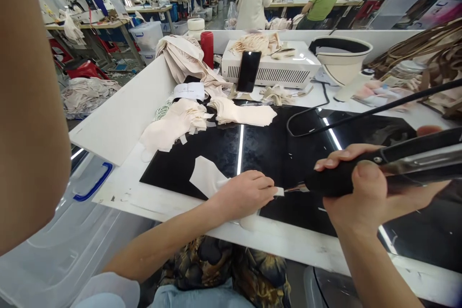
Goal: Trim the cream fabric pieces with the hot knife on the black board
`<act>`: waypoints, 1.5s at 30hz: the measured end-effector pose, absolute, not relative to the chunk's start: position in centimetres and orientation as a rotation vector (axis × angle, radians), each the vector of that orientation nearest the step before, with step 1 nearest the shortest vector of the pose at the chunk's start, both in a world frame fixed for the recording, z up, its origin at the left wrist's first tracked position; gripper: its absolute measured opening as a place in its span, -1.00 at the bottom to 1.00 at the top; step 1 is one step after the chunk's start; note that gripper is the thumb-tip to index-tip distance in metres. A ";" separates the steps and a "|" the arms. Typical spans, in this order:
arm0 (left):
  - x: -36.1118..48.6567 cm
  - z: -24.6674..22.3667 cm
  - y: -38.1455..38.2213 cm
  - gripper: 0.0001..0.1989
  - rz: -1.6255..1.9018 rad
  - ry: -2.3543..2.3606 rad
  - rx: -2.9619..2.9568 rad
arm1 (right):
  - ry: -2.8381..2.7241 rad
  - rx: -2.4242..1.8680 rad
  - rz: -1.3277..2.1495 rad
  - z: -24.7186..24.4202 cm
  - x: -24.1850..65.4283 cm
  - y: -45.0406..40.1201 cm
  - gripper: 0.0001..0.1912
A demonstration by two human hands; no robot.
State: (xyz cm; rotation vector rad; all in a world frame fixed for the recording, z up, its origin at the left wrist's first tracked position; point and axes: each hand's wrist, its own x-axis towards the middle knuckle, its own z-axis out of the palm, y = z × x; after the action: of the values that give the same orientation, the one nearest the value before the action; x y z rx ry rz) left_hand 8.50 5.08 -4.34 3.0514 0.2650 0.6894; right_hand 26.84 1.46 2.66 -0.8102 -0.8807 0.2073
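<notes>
My left hand (243,195) is closed on a pale fabric piece (205,175). Its wide end lies on the black glossy board (288,154), and a narrow end pokes out past my fingertips. My right hand (364,197) wraps round a black corded hand tool (332,177) with a thin metal tip (296,187). That tip points left, close to the fabric's narrow end; whether they touch I cannot tell. Behind my left hand lie two stacks of cut beige pieces, one at the left (171,125) and another (245,111) near the middle.
A black cable (361,122) crosses the right side. Along the back stand a phone (249,71), a white vented box (270,67), a red cylinder (207,49) and a cream round container (341,57). A clear plastic bin (72,231) sits at the lower left. Two people work beyond the partition.
</notes>
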 end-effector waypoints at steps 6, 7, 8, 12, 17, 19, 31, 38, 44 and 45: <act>8.4 -4.2 5.0 -0.83 0.701 0.294 3.023 | -0.815 -0.874 0.242 2.6 26.4 1.7 -0.32; 8.4 -4.2 5.0 -0.82 0.698 0.303 3.017 | -0.826 -0.882 0.245 2.6 26.4 1.7 -0.33; 8.4 -4.1 5.0 -0.81 0.693 0.310 3.012 | -0.836 -0.887 0.242 2.6 26.3 1.8 -0.34; 8.4 -4.3 5.1 -0.77 0.711 0.293 3.010 | -0.868 -0.889 0.212 2.5 26.3 1.7 -0.39; 8.4 -4.5 5.2 -0.78 0.742 0.260 3.020 | -0.858 -0.836 0.264 2.7 26.4 1.2 -0.28; 8.4 -4.4 5.1 -0.80 0.727 0.280 3.016 | -0.850 -0.815 0.267 2.8 26.4 0.9 -0.20; 8.4 -3.7 5.0 -0.80 0.723 0.315 2.986 | -0.928 -0.859 0.203 2.0 26.7 0.9 -0.30; 7.5 -2.8 4.3 -0.79 0.694 0.333 2.959 | -0.974 -0.829 0.197 2.4 26.2 -0.3 -0.36; 6.3 -2.7 3.3 -0.80 0.574 0.380 3.001 | -0.955 -0.873 0.205 2.6 25.4 -1.0 -0.36; 6.1 -2.7 3.1 -0.80 0.577 0.391 3.005 | -0.961 -0.869 0.207 2.6 25.5 -1.0 -0.36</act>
State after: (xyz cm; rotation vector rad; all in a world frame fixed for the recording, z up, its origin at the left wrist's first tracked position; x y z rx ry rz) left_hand 6.15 3.14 -2.72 3.0051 0.3907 0.5768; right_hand 25.46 -1.05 2.56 -0.8691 -0.9614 0.2074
